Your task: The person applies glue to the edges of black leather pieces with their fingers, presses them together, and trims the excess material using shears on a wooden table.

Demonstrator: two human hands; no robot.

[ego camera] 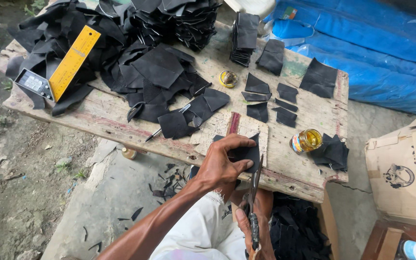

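My left hand (221, 162) presses a black leather piece (247, 155) against the near edge of the worn wooden table (309, 108). Below the table edge my right hand (254, 226) grips a pair of scissors (254, 192), whose blades point up at the lower edge of that piece. Small cut black pieces (266, 98) lie spread on the table beyond it. An open jar of amber liquid (306, 140) stands to the right, beside a small stack of black pieces (333, 151).
Heaps of black leather scraps (136, 43) cover the table's far left, with a yellow ruler (74, 61), a calculator (33, 84), a pen (156, 133) and a small round tin (228, 78). Blue tarpaulin (371, 48) lies behind. A cardboard box (405, 168) stands right. Offcuts (297, 231) litter the ground.
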